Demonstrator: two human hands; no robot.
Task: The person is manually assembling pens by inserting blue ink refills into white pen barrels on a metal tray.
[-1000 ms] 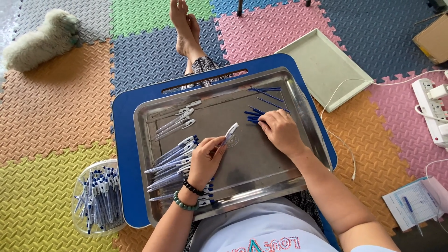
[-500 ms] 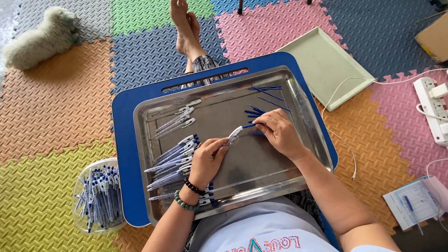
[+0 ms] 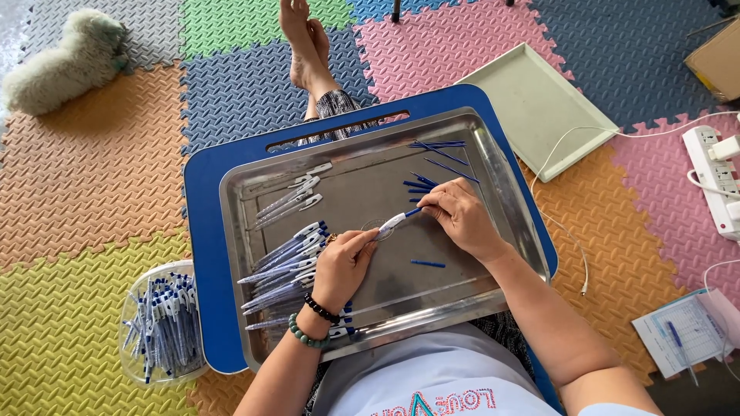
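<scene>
Far left, lower frame: clear tub of blue-and-white pens on the foam mat; white fluffy animal in the upper left corner.

Centre: steel tray sits on a blue lap desk. Finished pens in a fan lie at the tray's left, a few clear barrels above them.

Left hand enters from the bottom, palm down, wrist beaded with two bracelets, thumb and forefinger pinched shut on the rear end of a pen barrel. The barrel runs diagonally up-right between both hands, mid-tray.

Right hand comes in from the lower right, forearm angled across the tray's corner, fingers curled, fingertips clamped on a thin blue refill that meets the barrel's upper end. Hands are close, apart only by the barrel's length.

One loose refill lies on the tray floor just below the right hand; more loose refills lie at the tray's upper right, past the knuckles.

Right of the tray: pale flat tray, white cable, power strip at the edge, papers lower right.
</scene>
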